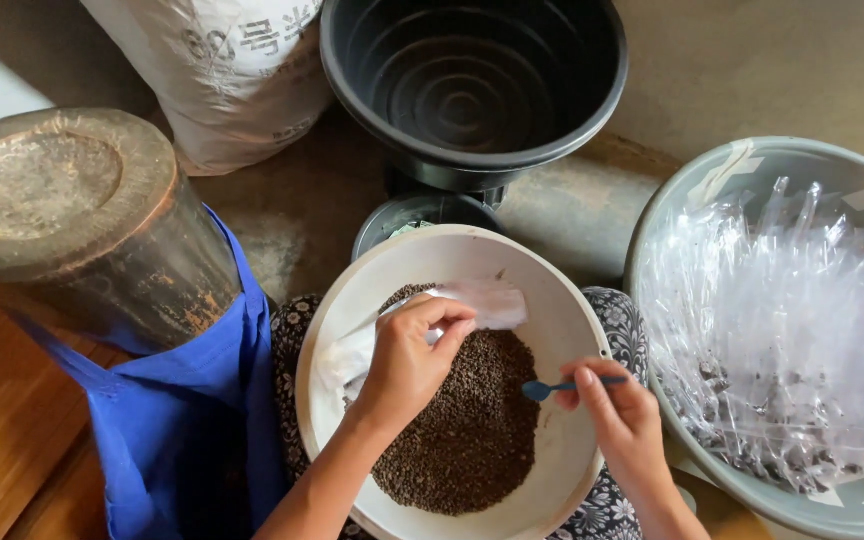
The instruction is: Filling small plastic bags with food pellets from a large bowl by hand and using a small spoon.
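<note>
Resting on the lap, white bowl (562,330) with a heap of small brown seeds (472,430) filling its middle and lower part. Left hand (407,365) over the seeds, fingers pinched around the edge of a clear plastic sleeve (482,303); sleeve lying across the upper bowl, long axis running from lower left to upper right, far end toward the upper right rim. Right hand (622,415) at the right rim, thumb and fingers gripping the handle of a small blue spoon (552,387); spoon nearly level, long axis left to right, scoop end pointing left over the seeds. At right, grey tub (692,185) heaped with clear sleeves. Above, black basin (472,80); at left, brown jar (82,230) beside blue cloth (192,400).
</note>
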